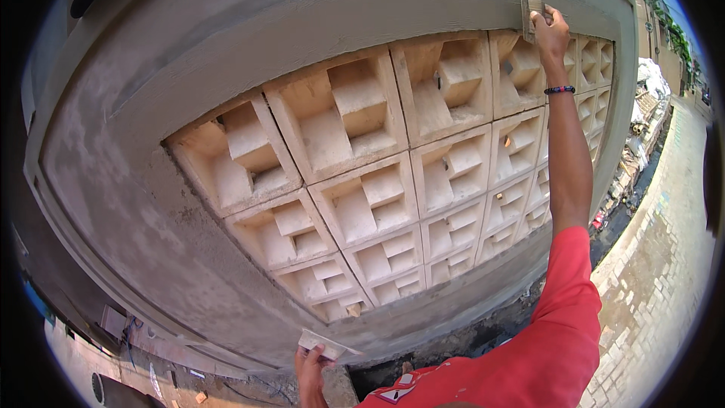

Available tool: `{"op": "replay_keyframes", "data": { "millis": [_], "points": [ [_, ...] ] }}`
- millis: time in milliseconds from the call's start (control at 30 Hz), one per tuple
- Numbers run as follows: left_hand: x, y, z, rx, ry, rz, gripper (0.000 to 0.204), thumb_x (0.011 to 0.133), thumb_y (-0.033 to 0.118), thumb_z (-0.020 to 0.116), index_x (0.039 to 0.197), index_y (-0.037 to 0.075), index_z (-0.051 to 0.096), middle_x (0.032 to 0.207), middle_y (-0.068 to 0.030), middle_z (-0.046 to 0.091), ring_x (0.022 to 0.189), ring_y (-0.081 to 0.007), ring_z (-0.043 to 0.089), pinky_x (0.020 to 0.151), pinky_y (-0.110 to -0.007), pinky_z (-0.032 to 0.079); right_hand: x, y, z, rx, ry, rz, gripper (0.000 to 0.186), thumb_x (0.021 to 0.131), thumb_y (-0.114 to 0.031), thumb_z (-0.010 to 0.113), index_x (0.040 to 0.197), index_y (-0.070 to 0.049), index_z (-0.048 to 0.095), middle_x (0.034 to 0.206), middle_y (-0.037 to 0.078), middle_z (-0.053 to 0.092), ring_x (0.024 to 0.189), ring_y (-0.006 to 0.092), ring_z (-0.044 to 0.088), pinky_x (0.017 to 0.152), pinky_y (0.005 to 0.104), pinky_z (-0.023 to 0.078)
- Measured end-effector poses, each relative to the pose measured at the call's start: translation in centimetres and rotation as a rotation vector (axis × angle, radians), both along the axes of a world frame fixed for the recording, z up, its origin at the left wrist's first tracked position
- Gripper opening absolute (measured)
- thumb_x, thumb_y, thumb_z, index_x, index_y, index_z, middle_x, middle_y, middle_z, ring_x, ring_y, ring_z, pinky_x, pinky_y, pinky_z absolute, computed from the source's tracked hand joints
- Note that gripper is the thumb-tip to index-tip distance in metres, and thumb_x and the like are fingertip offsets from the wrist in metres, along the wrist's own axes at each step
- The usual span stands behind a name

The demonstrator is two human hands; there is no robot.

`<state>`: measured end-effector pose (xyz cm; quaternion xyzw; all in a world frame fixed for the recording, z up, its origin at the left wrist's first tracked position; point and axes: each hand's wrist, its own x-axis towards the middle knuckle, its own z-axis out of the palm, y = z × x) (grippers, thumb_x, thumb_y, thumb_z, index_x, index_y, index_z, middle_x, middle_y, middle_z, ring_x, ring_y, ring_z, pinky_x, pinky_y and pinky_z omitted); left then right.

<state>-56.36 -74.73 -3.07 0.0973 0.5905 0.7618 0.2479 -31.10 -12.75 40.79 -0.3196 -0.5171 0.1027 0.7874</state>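
Observation:
Raised high at the far right, my right hand (554, 32) grips a small plastering float (526, 7) by its block handle. The float lies flat against the grey plaster band (423, 9) above the breeze blocks. Low down, my left hand (310, 369) is closed on a pale flat plate (325, 343), held beside the wall's lower edge; its exact kind is unclear. Between my hands spreads a panel of cream breeze blocks (355, 174) with stepped hollows, framed by smooth grey plaster.
A ditch (483, 332) with dark muck runs along the wall's foot. Rubble and white sacks (651, 94) lie beyond the wall's right end, next to a paved lane (642, 295). A dark cylinder (121, 391) and loose debris are at the lower left.

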Motion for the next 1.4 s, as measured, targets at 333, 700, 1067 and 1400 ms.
{"op": "replay_keyframes", "data": {
  "millis": [333,700,1067,1400],
  "points": [
    [1.9,1.0,0.4,-0.003,-0.006,0.001,0.034,0.083,0.010,0.062,0.113,-0.003,0.054,0.089,-0.0129,0.067,0.061,-0.0211,0.066,0.047,-0.027,0.053,-16.4,-20.1,0.0,0.402,-0.156,0.257,0.038,0.080,-0.021,0.067,0.110,0.000,0.060,0.091,0.018,0.067,0.082,0.0312,0.066,0.074,0.0404,0.052],
    [2.3,-0.1,-0.1,-0.010,-0.028,0.072,0.039,0.081,0.010,0.063,0.116,-0.004,0.052,0.089,-0.0148,0.066,0.061,-0.0244,0.067,0.044,-0.028,0.053,-32.4,-41.5,-5.5,0.835,-0.561,0.669,0.023,0.077,-0.011,0.066,0.093,0.000,0.052,0.084,0.018,0.061,0.079,0.0336,0.063,0.070,0.0401,0.054],
    [2.4,-1.2,-1.1,0.004,-0.070,0.096,0.038,0.082,0.009,0.063,0.115,-0.005,0.052,0.089,-0.0153,0.066,0.060,-0.0239,0.066,0.044,-0.028,0.052,-14.5,-20.8,0.7,0.351,-0.006,0.313,0.036,0.082,-0.019,0.064,0.110,0.003,0.059,0.082,0.017,0.068,0.074,0.0271,0.068,0.070,0.0367,0.052],
    [2.8,-1.0,-1.0,0.034,-0.065,0.098,0.036,0.082,0.008,0.062,0.115,-0.005,0.053,0.090,-0.0155,0.066,0.061,-0.0237,0.066,0.045,-0.028,0.053,-23.5,-29.3,-1.2,0.463,-0.153,0.461,0.036,0.081,-0.017,0.064,0.110,0.004,0.056,0.095,0.023,0.066,0.085,0.0378,0.065,0.076,0.0434,0.052]
  ]
}}
